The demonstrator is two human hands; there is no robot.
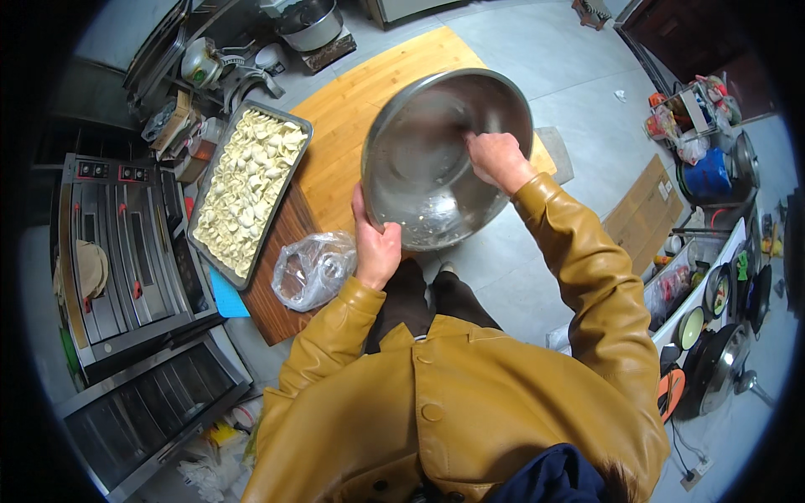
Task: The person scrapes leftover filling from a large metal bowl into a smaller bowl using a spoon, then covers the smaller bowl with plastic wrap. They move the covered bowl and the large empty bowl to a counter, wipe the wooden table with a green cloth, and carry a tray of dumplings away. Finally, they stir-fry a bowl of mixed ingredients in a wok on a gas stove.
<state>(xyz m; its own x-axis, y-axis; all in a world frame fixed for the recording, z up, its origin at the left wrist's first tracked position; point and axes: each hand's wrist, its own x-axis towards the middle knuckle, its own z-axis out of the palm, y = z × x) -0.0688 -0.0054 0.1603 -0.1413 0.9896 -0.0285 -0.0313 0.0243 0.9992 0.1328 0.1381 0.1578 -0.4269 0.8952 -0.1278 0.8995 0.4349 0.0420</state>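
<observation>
Intently at work, a person in a mustard-yellow leather jacket (470, 394) with round buttons steadies a large, round, silver metal bowl (419, 180), tipped so that its hollow faces the wearer, above the near edge of a pale yellow wooden tabletop (348, 92). The left hand (377, 251) is clamped on the bowl's lower left rim, thumb on one side and fingers on the other. The right hand (499, 161) reaches over the opening from the right, its fingers curled together; whether they grasp anything inside cannot be told. Small pale specks cling to the bowl's lower inner wall. Just left of the left hand, a crumpled clear plastic bag (306, 275) rests on a dark brown wooden surface (275, 314). Beyond it, a grey rectangular tray (283, 196) lies slanted, filled with cream-coloured, curved pieces (247, 180). Farther left stands a black-and-silver oven (151, 251) with red details, while a flat brown cardboard sheet (641, 214) lies on the pale grey floor (562, 59) at right. At the far end, a silver metal pot (310, 32) sits past the tabletop.
</observation>
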